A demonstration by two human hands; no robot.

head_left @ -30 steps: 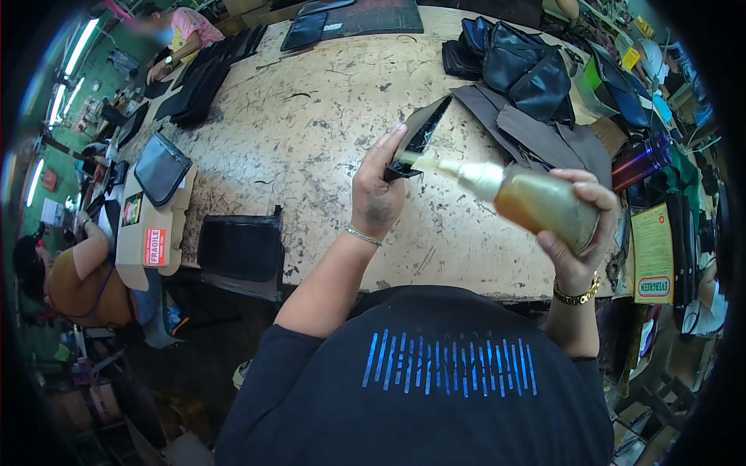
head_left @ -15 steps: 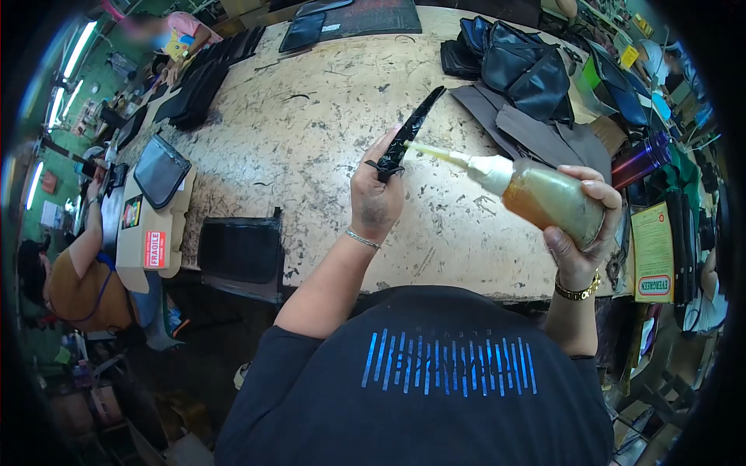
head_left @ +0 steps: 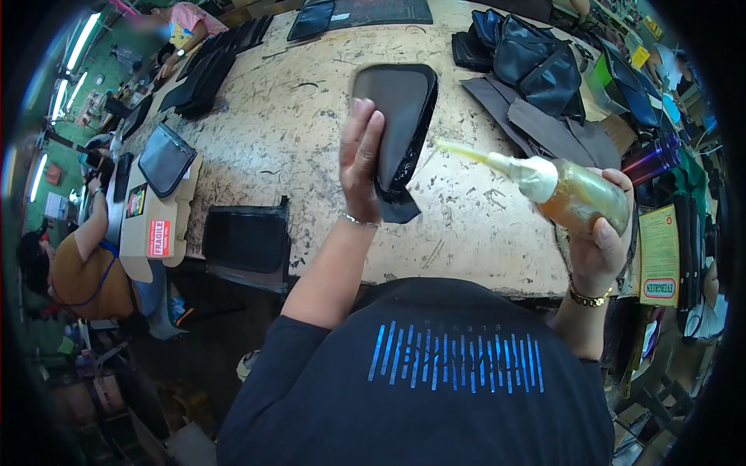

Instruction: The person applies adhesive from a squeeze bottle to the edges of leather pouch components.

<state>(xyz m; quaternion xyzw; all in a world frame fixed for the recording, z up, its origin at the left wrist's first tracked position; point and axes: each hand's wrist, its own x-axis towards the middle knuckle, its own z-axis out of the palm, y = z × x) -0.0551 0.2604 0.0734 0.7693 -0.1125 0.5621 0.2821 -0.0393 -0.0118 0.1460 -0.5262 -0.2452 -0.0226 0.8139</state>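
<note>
My left hand [head_left: 362, 159] holds a dark, flat pouch-like piece [head_left: 396, 101] upright over the table, its fingers lying across the broad face. The black right edge of the piece looks shiny. A small dark flap hangs at its lower end. In my right hand [head_left: 602, 248] is a glue bottle [head_left: 583, 198] with amber contents and a white cap, tilted on its side. Its long yellowish nozzle points left, and the tip is a short way right of the piece, not touching it.
A worn table [head_left: 311, 155] spreads ahead. Black pouches [head_left: 536, 62] and dark brown sheets [head_left: 559, 128] lie at the right. A black panel [head_left: 245, 238], a cardboard box [head_left: 183, 213] and stacked black pieces [head_left: 202, 81] are at the left. Co-workers sit beyond the left side.
The piece in my left hand has turned from edge-on to show its broad face. My right hand has moved right and slightly down with the bottle, drawing the nozzle away from the piece.
</note>
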